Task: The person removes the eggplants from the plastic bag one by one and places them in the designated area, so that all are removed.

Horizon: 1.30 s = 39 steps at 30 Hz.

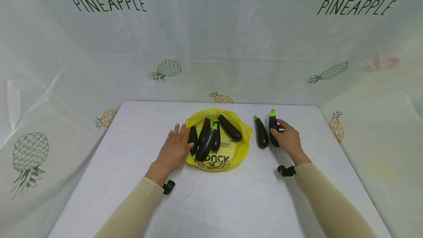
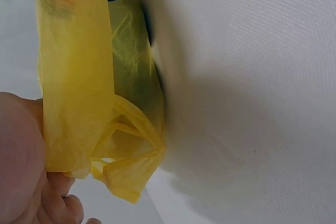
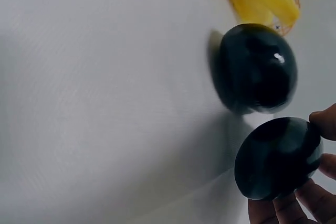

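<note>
In the head view, a yellow plastic bag (image 1: pixel 241 157) lies spread on the white table with several dark eggplants (image 1: pixel 205 144) on it. My left hand (image 1: pixel 175 148) rests at the bag's left edge, fingers straight and spread, thumb beside the leftmost eggplant (image 1: pixel 193 139). The bag's folded rim (image 2: pixel 79 77) fills much of the left wrist view and hides part of that hand. To the right, my right hand (image 1: pixel 288 139) grips an eggplant (image 1: pixel 273 129) between thumb and fingers, its green stem pointing away. Just left of it lies another eggplant (image 1: pixel 261 133), also seen in the right wrist view (image 3: pixel 257 69).
The white table (image 1: pixel 231 201) ends at a back edge close behind the bag. A pale sheet with pineapple prints (image 1: pixel 211 47) hangs behind it and along both sides. A small black wrist camera (image 1: pixel 169 187) sits under the left wrist, another camera (image 1: pixel 286 171) under the right.
</note>
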Motion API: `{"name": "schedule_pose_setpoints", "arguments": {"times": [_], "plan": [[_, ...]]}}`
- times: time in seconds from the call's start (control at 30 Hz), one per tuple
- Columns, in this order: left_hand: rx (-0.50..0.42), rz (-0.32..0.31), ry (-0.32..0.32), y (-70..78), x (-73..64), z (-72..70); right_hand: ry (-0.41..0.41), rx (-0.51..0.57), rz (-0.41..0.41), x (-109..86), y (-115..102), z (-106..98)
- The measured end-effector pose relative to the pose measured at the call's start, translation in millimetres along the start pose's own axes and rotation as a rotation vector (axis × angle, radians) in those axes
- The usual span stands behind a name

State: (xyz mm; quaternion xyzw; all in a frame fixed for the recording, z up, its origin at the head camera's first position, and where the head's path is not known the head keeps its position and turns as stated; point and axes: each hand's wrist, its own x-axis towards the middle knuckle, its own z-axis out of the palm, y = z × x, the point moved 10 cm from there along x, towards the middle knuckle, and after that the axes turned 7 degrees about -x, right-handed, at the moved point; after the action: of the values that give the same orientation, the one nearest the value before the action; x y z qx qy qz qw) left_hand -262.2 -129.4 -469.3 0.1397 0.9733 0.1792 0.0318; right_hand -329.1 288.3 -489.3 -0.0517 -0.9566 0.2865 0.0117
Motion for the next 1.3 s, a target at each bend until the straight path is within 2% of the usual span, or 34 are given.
{"name": "schedule_pose_setpoints", "arguments": {"times": [0.7, 1.03, 1.3], "plan": [[0.015, -0.019, -0.034, -0.3, -1.1, 2.8, -0.034, -0.027, 0.03, 1.5, 10.7, 13.9], [0.005, -0.017, -0.025, -0.5, -1.5, 2.4, -0.041, -0.027, 0.044, 0.8, 10.8, 15.4], [0.006, -0.009, -0.002, 1.6, -3.1, -2.2, 0.016, -0.02, 0.041, 1.3, 6.9, 8.2]]}}
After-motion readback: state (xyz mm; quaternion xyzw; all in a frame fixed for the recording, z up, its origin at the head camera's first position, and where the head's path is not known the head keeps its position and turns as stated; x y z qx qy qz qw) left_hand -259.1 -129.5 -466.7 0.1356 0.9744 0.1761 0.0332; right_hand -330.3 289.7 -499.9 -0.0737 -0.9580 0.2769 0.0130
